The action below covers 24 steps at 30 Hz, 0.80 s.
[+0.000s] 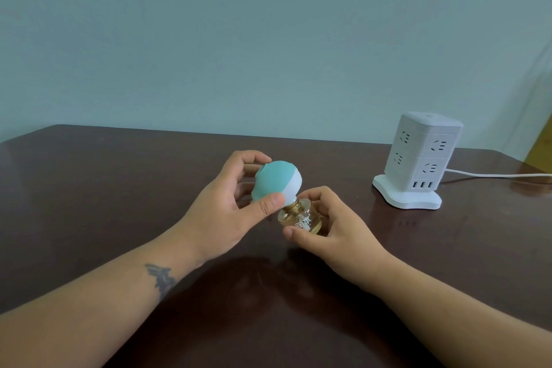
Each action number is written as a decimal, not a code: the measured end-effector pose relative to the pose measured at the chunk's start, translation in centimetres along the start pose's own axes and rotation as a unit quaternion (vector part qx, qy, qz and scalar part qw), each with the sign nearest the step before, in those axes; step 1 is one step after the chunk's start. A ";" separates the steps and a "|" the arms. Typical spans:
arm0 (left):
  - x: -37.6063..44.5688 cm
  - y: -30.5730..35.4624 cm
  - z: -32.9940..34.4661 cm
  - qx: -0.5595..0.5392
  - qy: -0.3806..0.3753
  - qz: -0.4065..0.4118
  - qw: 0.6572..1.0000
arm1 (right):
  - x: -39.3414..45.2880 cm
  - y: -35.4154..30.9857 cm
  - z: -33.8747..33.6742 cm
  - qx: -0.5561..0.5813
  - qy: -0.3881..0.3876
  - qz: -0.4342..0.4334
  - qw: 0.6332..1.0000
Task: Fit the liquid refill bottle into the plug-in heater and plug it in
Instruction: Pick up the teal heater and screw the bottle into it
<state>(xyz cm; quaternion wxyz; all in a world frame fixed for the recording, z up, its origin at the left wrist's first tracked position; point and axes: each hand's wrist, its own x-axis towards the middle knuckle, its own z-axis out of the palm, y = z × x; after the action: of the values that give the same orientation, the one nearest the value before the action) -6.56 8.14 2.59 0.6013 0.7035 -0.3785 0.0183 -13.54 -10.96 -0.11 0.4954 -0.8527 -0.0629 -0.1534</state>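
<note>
Now bottle [301,219] between both hands [221,212].

Two hands, left hand [227,206] and right hand [334,227], at centre; one heater [276,178], one refill bottle [301,219]; one socket tower [418,158] at 2 o'clock, one cable [493,174], one table [89,203]

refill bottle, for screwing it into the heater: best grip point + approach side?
Grip the refill bottle by its wide, rounded glass body, coming from below and the right, as the right hand does now. The narrow threaded neck points up-left into the heater, held by the left hand, so it should stay clear, and the broad body probably gives better purchase for twisting.
</note>
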 end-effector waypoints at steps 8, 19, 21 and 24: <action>-0.1 0.1 0.0 -0.021 -0.020 0.014 0.999 | 0.1 0.4 0.2 0.023 -0.010 0.010 1.000; -0.3 -0.1 -0.1 0.017 -0.054 0.006 0.998 | 0.2 0.3 0.0 0.028 -0.006 0.002 1.000; -0.2 -0.1 -0.1 0.014 -0.051 0.006 0.999 | 0.2 0.3 0.0 0.029 -0.005 0.001 1.000; 0.0 -0.1 -0.2 0.021 -0.051 -0.001 0.998 | 0.1 0.2 -0.1 0.031 -0.007 0.001 1.000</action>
<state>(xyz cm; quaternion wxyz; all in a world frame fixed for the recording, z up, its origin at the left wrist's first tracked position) -6.44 8.36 2.55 0.5663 0.7163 -0.4075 -0.0106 -13.39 -11.12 -0.23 0.5211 -0.8382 -0.0699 -0.1450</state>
